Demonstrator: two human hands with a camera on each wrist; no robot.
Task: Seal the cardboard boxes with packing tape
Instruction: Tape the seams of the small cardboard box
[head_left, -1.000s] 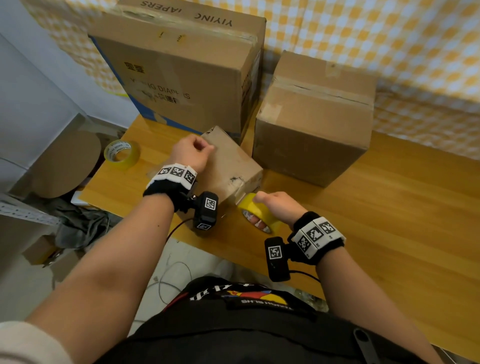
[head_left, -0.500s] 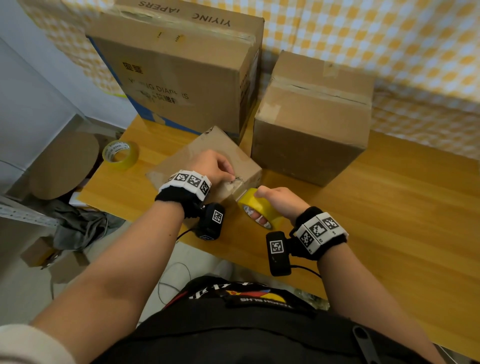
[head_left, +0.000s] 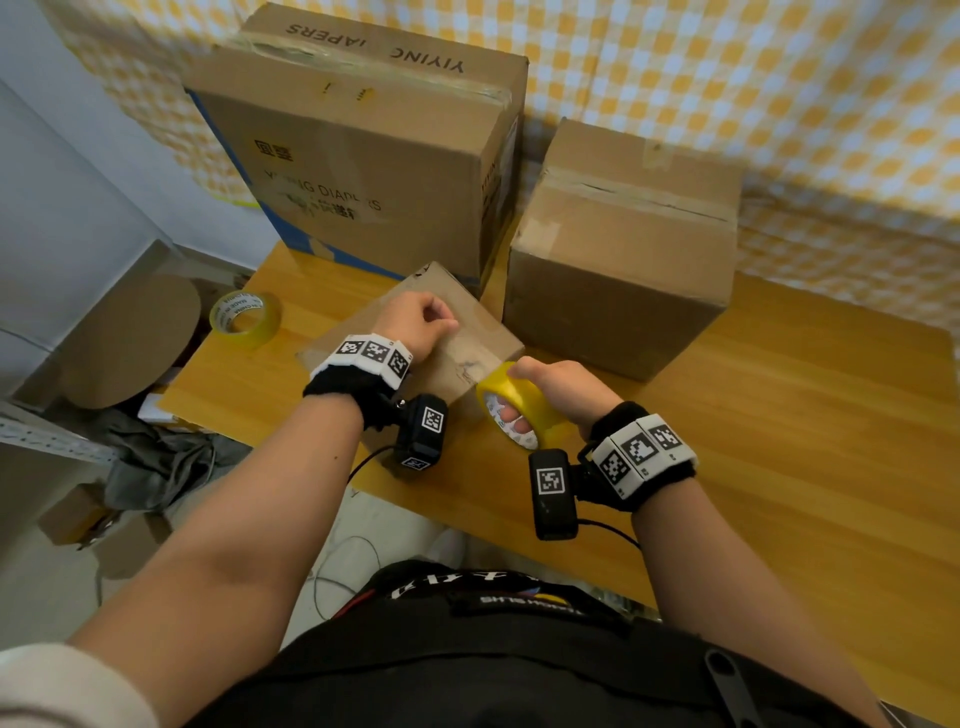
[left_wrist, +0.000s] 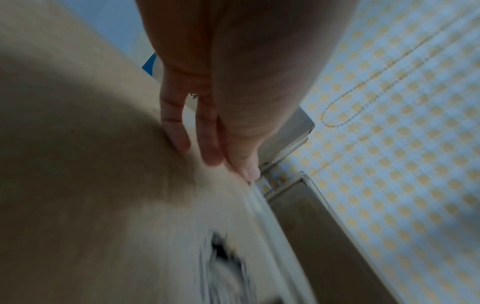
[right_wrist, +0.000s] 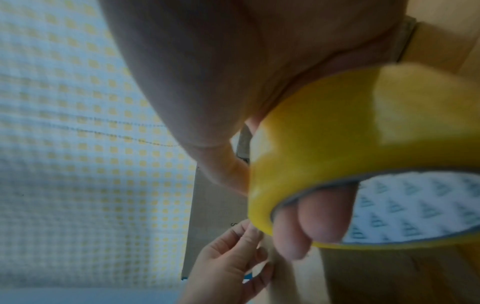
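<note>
Head view showed your right hand (head_left: 558, 387) nearest you, clamped on the yellow tape roll (head_left: 519, 410) with fingers (head_left: 511, 415) hooked through its core and the thumb over the outer band; the roll stood on edge, its open core facing back toward you and to your left, right at the near right corner of the small cardboard box (head_left: 457, 343). In the right wrist view the same roll (right_wrist: 363, 148) filled the frame, your fingers (right_wrist: 314, 218) showing inside the printed core. Just beyond, your left hand (head_left: 415, 325) lay on top of the small box, fingers stretched out and pressing flat on the cardboard, holding nothing; the left wrist view showed those fingers (left_wrist: 179, 133) laid straight on the box top (left_wrist: 91, 164), though blurred. The small box lay low on the wooden table (head_left: 779, 441), turned diagonally, its long axis running from near left to far right. A second roll of clear tape (head_left: 245, 318) lay flat near the table's left edge, well apart from your hands. Farther back stood two closed boxes side by side: the medium box (head_left: 623, 280) on the right and the large printed box (head_left: 363, 171) on the left, tape along its top seam; what any of them held could not be seen.
</note>
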